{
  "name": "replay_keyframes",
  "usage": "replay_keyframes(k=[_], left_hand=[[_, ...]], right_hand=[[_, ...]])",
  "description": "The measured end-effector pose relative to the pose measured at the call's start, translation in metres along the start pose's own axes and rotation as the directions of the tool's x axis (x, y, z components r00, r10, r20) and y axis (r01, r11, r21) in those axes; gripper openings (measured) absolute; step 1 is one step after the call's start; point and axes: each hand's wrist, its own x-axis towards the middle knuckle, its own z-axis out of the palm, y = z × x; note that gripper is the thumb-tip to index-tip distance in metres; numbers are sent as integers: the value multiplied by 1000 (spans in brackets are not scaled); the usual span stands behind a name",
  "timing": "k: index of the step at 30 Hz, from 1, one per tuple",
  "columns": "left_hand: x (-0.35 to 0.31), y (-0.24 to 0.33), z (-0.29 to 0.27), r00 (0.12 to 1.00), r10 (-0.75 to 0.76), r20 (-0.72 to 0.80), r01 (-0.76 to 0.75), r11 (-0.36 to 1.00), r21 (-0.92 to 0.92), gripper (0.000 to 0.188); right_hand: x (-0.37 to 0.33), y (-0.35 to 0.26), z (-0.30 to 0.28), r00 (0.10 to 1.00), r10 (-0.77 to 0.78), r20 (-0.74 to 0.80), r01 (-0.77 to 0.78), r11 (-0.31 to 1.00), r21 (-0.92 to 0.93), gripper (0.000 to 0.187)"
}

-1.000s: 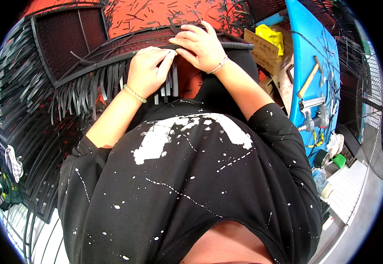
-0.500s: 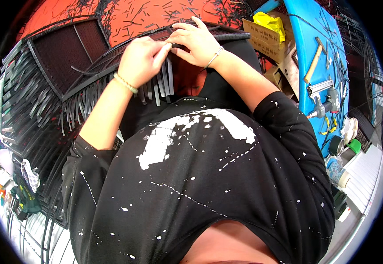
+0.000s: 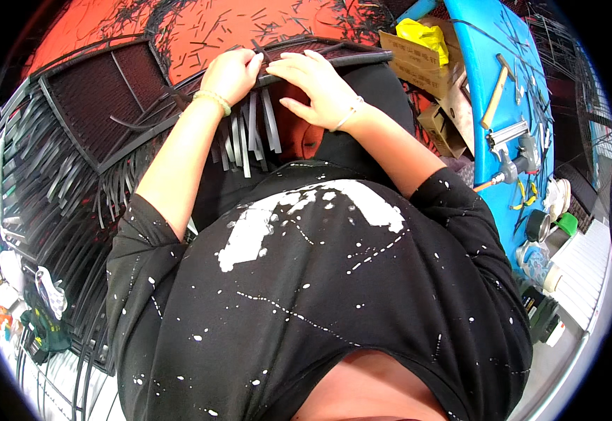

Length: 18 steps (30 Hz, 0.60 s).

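Observation:
Both hands are at a dark woven panel (image 3: 137, 74) with a black frame, lying across my lap. My left hand (image 3: 230, 77) is closed at the frame's near edge, its thumb and fingers pinched at a black flat strip (image 3: 259, 50); the curled fingers partly hide the grip. Beside it, my right hand (image 3: 311, 83) reaches over the frame bar (image 3: 365, 59) with fingers stretched out and thumb apart, holding nothing that I can see. Loose ends of black strips (image 3: 246, 140) hang below the bar under my hands.
Many strip ends fringe the panel's left side. Cut scraps lie on the red surface (image 3: 249, 28) beyond. At right, a blue table (image 3: 478, 42) carries a hammer (image 3: 497, 95), a power tool (image 3: 520, 165) and yellow-handled pliers (image 3: 527, 196). Cardboard boxes (image 3: 418, 74) with a yellow bag (image 3: 424, 38) stand beside it.
My hands have moved apart from where they met at the bar. The left has shifted up; the right has opened, its fingers now pointing left over the bar.

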Motion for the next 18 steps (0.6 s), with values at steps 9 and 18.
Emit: replay_keyframes(k=[9, 18], left_hand=[[9, -5, -3, 972, -99, 211, 121, 988, -95, 41], [10, -36, 10, 984, -69, 162, 111, 956, -272, 44]], right_hand=[[-118, 26, -123, 792, 516, -327, -536, 843, 33, 37], [-387, 117, -259, -613, 533, -583, -646, 87, 758, 35]])
